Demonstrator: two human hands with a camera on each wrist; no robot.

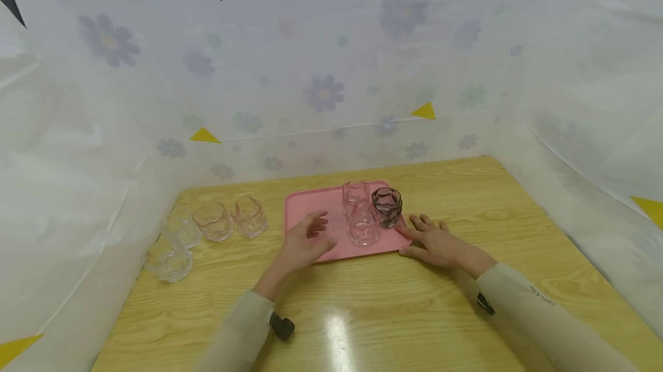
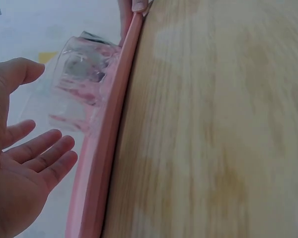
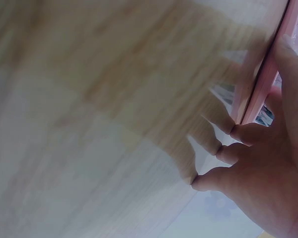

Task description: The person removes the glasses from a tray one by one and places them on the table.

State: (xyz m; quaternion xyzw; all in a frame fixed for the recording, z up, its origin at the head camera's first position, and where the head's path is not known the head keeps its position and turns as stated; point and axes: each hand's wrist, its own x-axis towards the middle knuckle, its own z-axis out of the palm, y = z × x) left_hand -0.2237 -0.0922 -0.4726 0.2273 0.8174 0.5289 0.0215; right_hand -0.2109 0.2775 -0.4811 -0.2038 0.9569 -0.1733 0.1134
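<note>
Pink tray (image 1: 316, 205) held three glasses (image 1: 364, 228)

It lay toward the tabletop's (image 1: 399, 314) far edge, left hand (image 1: 304, 243) above it, grip apart, right hand (image 1: 438, 243) spread at its near-right corner. Head view alone showed four clear glasses (image 1: 213, 223) toward the left edge; right wrist view, fingertips (image 3: 202, 182) on wood.

A curtained-off booth (image 1: 52, 188) — flowered sheeting (image 1: 323, 93) surrounds a wood-grain table (image 1: 393, 308).
</note>
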